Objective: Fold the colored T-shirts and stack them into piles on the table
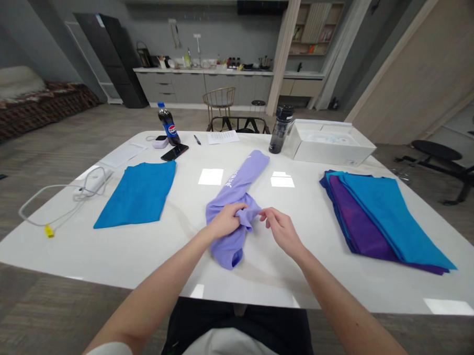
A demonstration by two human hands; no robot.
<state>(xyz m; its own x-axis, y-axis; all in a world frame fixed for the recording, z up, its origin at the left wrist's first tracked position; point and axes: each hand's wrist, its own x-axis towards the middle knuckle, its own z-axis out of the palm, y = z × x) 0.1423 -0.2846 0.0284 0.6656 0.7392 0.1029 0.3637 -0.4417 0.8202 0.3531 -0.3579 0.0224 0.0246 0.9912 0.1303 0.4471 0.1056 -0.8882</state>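
Observation:
A lavender shirt (236,190) with white lettering lies gathered lengthwise in the middle of the white table (186,254). My left hand (227,220) is closed on a bunched flap of its cloth, partway along the near half. At the right tip of that flap, my right hand (281,229) pinches the edge between thumb and fingertips. An open, rolled end of the shirt points toward me. On the left lies a flat, folded blue cloth (140,194). To the right is a stack of folded cloths (377,215) in blue, purple and dark blue.
Along the far side are a cola bottle (168,125), a phone (175,152), a pen (197,139), a paper sheet (223,137), a dark tumbler (280,129) and a white box (333,142). A power strip (93,184) with loose cable is at the left edge.

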